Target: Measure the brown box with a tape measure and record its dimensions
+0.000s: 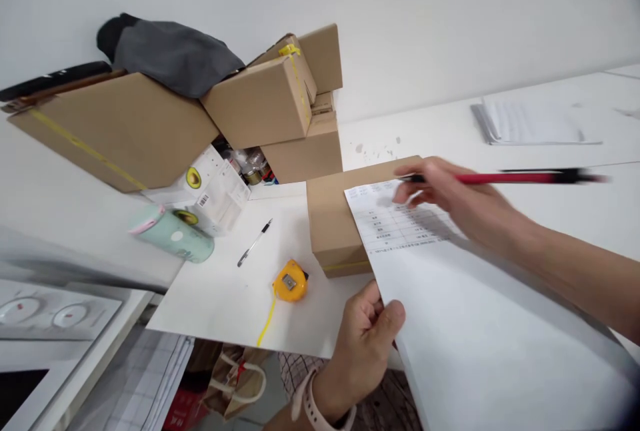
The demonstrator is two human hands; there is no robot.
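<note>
A printed sheet of paper [460, 324] lies partly over a small cardboard box [333, 218], with a table of text near its top. My left hand [363, 344] pinches the sheet's left edge between thumb and fingers. Above the printed rows, my right hand [450, 198] is closed on a red and black pen [485, 178], which lies nearly level across it. Left of the small box sits a yellow tape measure [290, 282], a strip of its blade pulled out. Another pen [255, 242], clear with a black grip, rests on the white table [225, 304].
A mint-green tumbler [175, 236] leans by a white avocado-printed carton [220, 191]. Cardboard boxes [255, 104] are stacked behind, topped with a dark grey cloth [175, 51]. Stacked papers [535, 121] lie at the back right. A paper bag [233, 381] stands below the table's front edge.
</note>
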